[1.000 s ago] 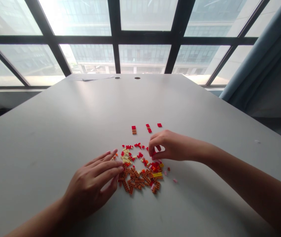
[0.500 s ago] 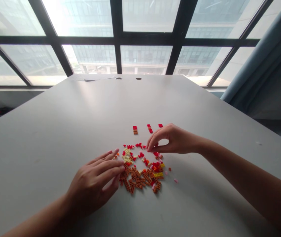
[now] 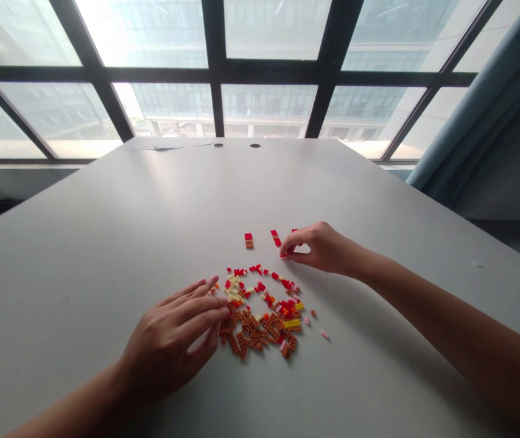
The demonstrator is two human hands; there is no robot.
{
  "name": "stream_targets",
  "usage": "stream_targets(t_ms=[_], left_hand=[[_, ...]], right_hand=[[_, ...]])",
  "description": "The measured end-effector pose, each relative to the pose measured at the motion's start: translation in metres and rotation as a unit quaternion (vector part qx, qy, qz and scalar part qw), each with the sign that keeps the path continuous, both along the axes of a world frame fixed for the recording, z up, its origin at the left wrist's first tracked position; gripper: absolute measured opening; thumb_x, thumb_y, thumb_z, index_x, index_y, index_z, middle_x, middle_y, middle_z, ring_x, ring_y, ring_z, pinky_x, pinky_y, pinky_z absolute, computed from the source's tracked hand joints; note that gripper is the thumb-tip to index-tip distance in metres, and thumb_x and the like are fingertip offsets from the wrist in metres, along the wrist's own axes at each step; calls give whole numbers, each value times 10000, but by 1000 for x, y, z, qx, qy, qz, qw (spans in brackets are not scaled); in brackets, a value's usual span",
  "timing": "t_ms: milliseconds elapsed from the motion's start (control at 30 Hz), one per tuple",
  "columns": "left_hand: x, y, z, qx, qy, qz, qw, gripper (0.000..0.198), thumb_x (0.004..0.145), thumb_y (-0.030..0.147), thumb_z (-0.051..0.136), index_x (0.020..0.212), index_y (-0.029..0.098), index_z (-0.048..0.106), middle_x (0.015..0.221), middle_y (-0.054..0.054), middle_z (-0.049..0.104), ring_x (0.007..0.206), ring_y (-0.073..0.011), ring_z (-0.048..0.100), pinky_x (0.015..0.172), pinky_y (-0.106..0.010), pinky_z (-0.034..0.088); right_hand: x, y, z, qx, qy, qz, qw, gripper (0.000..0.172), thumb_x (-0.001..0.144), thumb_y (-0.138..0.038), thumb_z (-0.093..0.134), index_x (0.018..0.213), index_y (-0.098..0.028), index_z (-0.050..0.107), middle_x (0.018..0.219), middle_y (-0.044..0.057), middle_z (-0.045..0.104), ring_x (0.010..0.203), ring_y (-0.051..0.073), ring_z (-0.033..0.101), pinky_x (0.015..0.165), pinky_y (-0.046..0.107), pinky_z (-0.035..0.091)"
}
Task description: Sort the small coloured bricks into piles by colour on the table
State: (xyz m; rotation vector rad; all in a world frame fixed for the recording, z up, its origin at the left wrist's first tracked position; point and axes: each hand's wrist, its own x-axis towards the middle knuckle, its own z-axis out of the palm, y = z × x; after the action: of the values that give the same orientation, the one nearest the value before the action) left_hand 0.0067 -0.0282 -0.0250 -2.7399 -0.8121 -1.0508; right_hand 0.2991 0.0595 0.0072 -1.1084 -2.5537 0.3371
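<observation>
Small bricks lie loose on the white table: brown ones (image 3: 255, 334) nearest me, with red (image 3: 287, 307), cream (image 3: 233, 286) and yellow (image 3: 292, 323) ones among and beyond them. My left hand (image 3: 180, 337) rests at the pile's left edge, fingers spread, holding nothing visible. My right hand (image 3: 317, 246) is beyond the pile, thumb and forefinger pinched on a small red brick (image 3: 282, 255). Just past its fingertips lies a red and brown group (image 3: 276, 238). Another red and brown group (image 3: 249, 241) sits farther left. A third red piece (image 3: 294, 230) is partly hidden behind my right hand.
A few stray pink and brown bricks (image 3: 324, 335) lie right of the pile. At the far end of the table (image 3: 187, 194) are two round holes and a flat sheet (image 3: 173, 146). Windows stand behind, and a blue-grey curtain (image 3: 479, 115) hangs at right.
My right hand has moved away from the pile's far edge, up and slightly right, with the small red brick. My left hand has stayed nearly still.
</observation>
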Motion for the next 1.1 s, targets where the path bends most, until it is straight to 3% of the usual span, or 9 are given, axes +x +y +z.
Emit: stream_targets(t_ms=[500,867,967,1100], left_hand=[[1,0,0,0,-4,0,1000,190,805,99,603,971,170,661,996,-31,738,1100,-185,627,1010,-293,488],[0,0,1,2,-2,2,1000,203,805,104,595,980,181,667,997,-31,738,1093,-195,632,996,-302,502],[0,0,2,0,-3,3,1000,202,806,102,594,976,182,669,992,-31,738,1093,-194,632,994,-302,504],[1,0,2,-1,3,3,1000,208,817,103,580,987,191,663,993,-24,738,1089,-198,634,976,-315,520]], right_hand=[[2,9,-22,87,52,-46,994,82,776,-145,644,759,-203,700,758,-7,731,680,132,671,706,231,498],[0,9,-26,112,31,-96,989,55,801,-207,644,758,-209,679,758,-6,728,691,152,662,766,306,434],[-1,9,-28,128,20,-103,986,53,807,-206,650,826,-208,698,875,24,734,750,163,665,763,318,398],[-2,8,-27,159,0,-120,980,162,809,-201,669,959,-249,705,1090,49,705,969,214,637,810,362,343]])
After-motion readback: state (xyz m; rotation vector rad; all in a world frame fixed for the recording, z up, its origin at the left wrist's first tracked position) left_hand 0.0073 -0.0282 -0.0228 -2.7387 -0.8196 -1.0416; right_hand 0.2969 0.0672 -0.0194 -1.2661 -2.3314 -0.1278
